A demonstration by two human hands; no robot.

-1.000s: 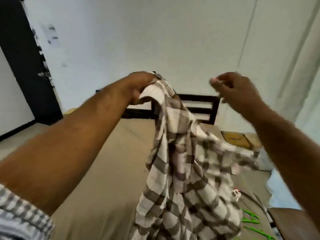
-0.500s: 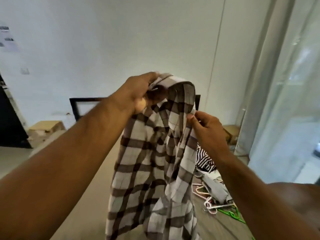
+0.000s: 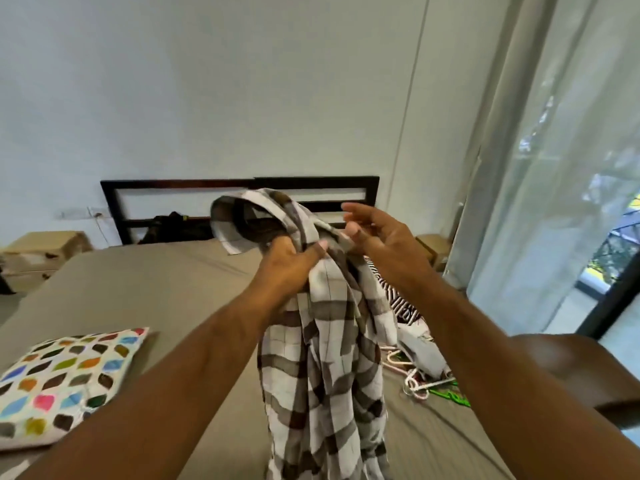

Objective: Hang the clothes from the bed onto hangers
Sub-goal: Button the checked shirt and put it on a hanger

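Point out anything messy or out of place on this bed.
Pink, white and green plastic hangers lie tangled with a crumpled grey garment near the olive bed's right edge.

Both arms are uncovered: the left forearm (image 3: 194, 358) and the right forearm (image 3: 460, 323) show bare skin from the wrist back to where the picture's edge cuts them off. The left hand (image 3: 289, 268) and the right hand (image 3: 379, 237) are likewise bare. Short, pale nails show on both thumbs. The forearms are long and lean. Finer detail of the skin is lost to blur.
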